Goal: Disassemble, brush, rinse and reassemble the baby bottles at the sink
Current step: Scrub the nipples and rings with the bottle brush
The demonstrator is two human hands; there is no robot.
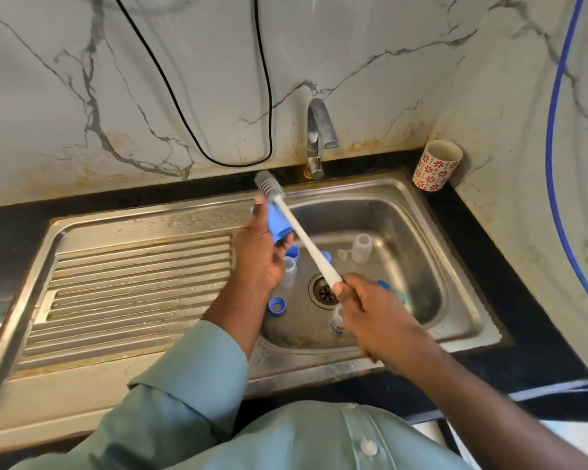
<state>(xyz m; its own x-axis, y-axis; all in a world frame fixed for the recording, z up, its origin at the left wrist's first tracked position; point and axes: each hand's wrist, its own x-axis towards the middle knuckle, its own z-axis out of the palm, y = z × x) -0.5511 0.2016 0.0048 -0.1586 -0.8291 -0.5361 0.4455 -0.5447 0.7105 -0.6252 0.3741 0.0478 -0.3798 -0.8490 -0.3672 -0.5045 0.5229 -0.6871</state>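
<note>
Head view, left hand (258,252) raised gripping blue cap (279,223), right hand (364,303) gripping bottle brush (299,232) handle

The sink (455,212) is set in the bench (523,300), its draining board (133,283) to the left. The tap (318,140) stands behind the basin, a cup (437,166) at the back right corner. Bottle bodies (361,248), rings (277,305) and caps (383,284) lie in the basin around the drain (323,291).

Stained marble-patterned wall (184,79) rises behind a black countertop (510,266).
</note>
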